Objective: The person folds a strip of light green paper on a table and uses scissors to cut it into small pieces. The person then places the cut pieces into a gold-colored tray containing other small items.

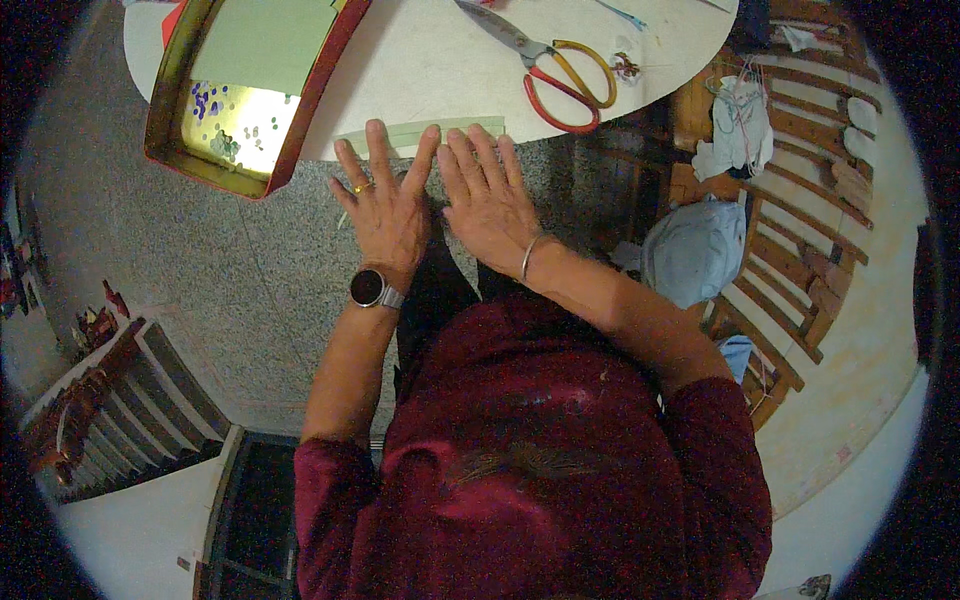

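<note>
Side by side at the near edge of the white table (420, 65), both my hands lie palm down with fingers stretched out. My left hand (390, 220) has its fingers spread, and their tips reach a narrow pale green strip, apparently folded paper (487, 127). My right hand (492, 210) is flat, fingers closer together, its tips at the same strip. The fingers partly cover the strip's middle. Neither hand grips anything. Beyond my right hand rest large scissors (540, 55) with one red and one yellow handle loop, blades pointing to the far left.
A gold-lined tin with red sides (290, 140) juts over the table's near left edge; pale green paper (262, 45) and purple and green sequins (225, 145) lie inside. A small dark tangle (626, 66) sits right of the scissors. Wooden slatted seating (785, 260) holds bags at right.
</note>
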`<state>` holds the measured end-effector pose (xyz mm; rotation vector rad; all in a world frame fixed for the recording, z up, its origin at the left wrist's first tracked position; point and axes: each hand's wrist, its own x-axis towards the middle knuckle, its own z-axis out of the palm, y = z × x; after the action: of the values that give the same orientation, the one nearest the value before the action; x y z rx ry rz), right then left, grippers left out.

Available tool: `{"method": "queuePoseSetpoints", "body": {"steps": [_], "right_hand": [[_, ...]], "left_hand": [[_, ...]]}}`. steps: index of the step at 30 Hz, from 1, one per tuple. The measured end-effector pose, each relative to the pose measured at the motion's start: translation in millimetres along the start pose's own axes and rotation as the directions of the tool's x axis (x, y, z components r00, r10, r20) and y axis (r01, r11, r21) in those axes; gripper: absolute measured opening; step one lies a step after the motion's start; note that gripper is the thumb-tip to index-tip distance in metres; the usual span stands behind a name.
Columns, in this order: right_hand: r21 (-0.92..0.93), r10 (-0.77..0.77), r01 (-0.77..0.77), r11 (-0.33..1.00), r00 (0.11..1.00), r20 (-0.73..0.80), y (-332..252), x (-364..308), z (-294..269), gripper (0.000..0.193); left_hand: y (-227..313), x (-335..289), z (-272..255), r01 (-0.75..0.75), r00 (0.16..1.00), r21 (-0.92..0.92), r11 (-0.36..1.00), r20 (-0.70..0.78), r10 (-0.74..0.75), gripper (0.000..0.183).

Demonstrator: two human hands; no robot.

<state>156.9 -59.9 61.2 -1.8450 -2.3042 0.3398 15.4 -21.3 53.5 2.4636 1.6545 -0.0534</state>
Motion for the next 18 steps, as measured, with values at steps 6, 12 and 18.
{"method": "queuePoseSetpoints", "body": {"steps": [6, 12, 18], "right_hand": [[-0.104, -0.002, 0.009, 0.995, 0.998, 0.062, 22, -14, -9, 0.050], [-0.258, 0.011, -0.009, 0.966, 1.000, 0.005, 13, -9, -9, 0.055], [-0.230, 0.107, -0.089, 0.969, 0.992, 0.066, 2, -6, -9, 0.049]], "left_hand": [[0, -1, -5, -0.002, 1.000, -0.013, 1.000, 0.008, 0.002, 0.075], [-1, 0, 2, -0.006, 1.000, 0.135, 0.991, 0.031, 0.002, 0.066], [-6, -3, 5, -0.020, 0.999, 0.128, 0.992, -0.041, 0.025, 0.069]]}}
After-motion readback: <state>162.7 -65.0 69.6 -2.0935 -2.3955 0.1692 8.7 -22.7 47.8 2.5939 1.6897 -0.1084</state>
